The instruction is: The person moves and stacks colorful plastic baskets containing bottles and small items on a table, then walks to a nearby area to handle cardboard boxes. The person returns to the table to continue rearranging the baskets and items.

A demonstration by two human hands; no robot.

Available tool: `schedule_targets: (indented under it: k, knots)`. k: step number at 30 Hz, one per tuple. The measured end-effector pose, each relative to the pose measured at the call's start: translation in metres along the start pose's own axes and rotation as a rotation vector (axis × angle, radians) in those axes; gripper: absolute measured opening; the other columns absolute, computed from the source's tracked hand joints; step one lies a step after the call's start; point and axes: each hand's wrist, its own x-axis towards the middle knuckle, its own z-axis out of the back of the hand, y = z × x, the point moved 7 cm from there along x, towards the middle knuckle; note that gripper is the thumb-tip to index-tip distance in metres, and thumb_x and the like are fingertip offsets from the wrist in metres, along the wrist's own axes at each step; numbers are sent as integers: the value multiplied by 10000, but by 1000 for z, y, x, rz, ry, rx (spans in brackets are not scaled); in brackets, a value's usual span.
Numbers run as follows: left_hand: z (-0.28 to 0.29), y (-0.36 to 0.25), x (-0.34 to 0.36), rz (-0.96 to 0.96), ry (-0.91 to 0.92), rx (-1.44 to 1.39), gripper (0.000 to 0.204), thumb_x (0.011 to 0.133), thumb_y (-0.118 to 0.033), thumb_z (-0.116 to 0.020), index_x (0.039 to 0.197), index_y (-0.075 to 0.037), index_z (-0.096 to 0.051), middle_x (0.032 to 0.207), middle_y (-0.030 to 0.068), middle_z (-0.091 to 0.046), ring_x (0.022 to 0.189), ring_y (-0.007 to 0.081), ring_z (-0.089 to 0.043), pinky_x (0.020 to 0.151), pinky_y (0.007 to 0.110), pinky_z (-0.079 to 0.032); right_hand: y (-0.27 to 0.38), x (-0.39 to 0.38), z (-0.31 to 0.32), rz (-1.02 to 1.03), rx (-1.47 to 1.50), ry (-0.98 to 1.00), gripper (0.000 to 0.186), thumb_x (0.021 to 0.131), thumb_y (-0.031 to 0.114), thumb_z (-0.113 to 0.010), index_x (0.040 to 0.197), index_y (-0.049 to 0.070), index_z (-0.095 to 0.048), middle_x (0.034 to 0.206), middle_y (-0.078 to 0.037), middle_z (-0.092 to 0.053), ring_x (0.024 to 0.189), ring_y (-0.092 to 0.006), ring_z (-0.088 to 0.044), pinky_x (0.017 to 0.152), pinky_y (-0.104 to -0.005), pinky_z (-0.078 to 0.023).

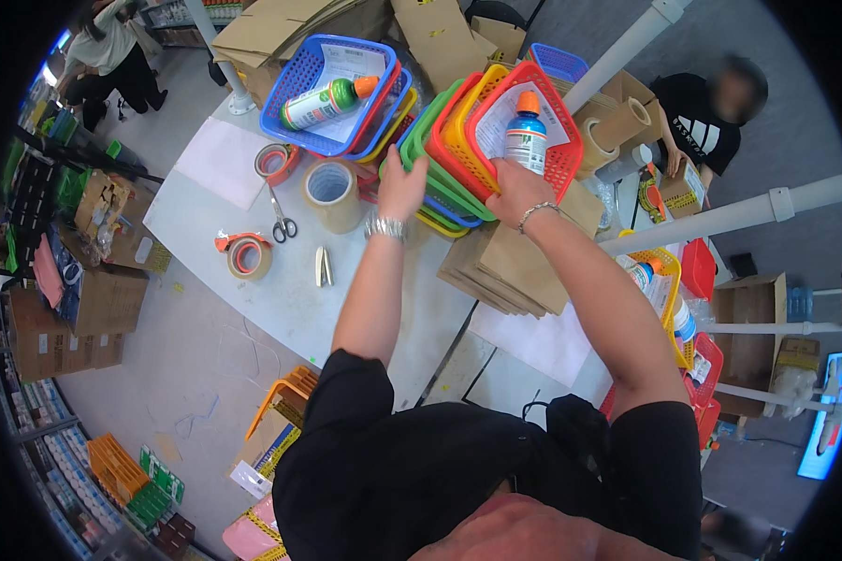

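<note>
A tilted stack of plastic baskets is between my two hands. On top is a red basket (pixel 563 161) with a printed sheet and a blue bottle (pixel 526 136) with an orange cap inside; yellow, red and green baskets nest below it. My left hand (pixel 404 190) has its fingers closed on the rim of the green basket (pixel 417 131). My right hand (pixel 522 193) grips the near corner of the top red basket. Just left stands another stack, topped by a blue basket (pixel 281 84) holding a sheet and a green bottle (pixel 320 105) with an orange cap.
Scissors (pixel 283 224), tape rolls (pixel 334 192) and a small white-handled tool (pixel 323 267) lie on the table (pixel 374 309). Flat cardboard (pixel 524 266) is stacked under my right forearm. White poles (pixel 627 47) cross the right side. A co-worker (pixel 702 117) handles a box at the far right.
</note>
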Motion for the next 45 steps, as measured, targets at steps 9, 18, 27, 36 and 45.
schedule_targets:
  k: [9, 18, 27, 36, 45]
  knots:
    - [-21, -19, -2, 435, 213, -708, 534, 911, -303, -602, 1327, -26, -413, 1251, 183, -571, 959, 317, -680, 700, 476, -606, 26, 3, 19, 154, -91, 74, 334, 819, 105, -585, 1148, 135, -635, 1090, -119, -683, 1037, -302, -656, 842, -440, -543]
    - [51, -7, -102, 169, 544, -1077, 641, 909, -368, -655, 1408, -53, -404, 1373, 137, -522, 1248, 311, -521, 1042, 528, -446, 71, -139, 67, 624, -97, -476, 81, 801, 145, -583, 852, 110, -636, 822, -53, -669, 793, -232, -671, 662, -379, -521]
    - [76, 43, -300, 396, 670, -1015, 584, 936, -344, -603, 1385, -21, -417, 1377, 152, -519, 1254, 312, -518, 1046, 500, -448, 33, -352, 3, 740, 13, -548, 318, 820, 224, -576, 1130, 164, -614, 817, 51, -587, 806, -141, -580, 705, -311, -401]
    - [-111, 29, -507, 698, 850, -968, 553, 973, -390, -512, 1366, -9, -430, 1382, 176, -512, 1257, 330, -518, 1058, 505, -441, -93, -495, -73, 402, -78, -130, 392, 863, 225, -558, 1253, 243, -583, 897, 64, -628, 944, -145, -607, 799, -324, -424]
    - [-261, 20, -587, 717, 959, -972, 474, 975, -323, -483, 1362, -51, -461, 1354, 154, -544, 1221, 334, -548, 1006, 486, -487, -222, -570, -113, -53, -214, -308, 363, 889, 200, -521, 1241, 225, -602, 998, 45, -637, 1036, -174, -593, 902, -401, -432]
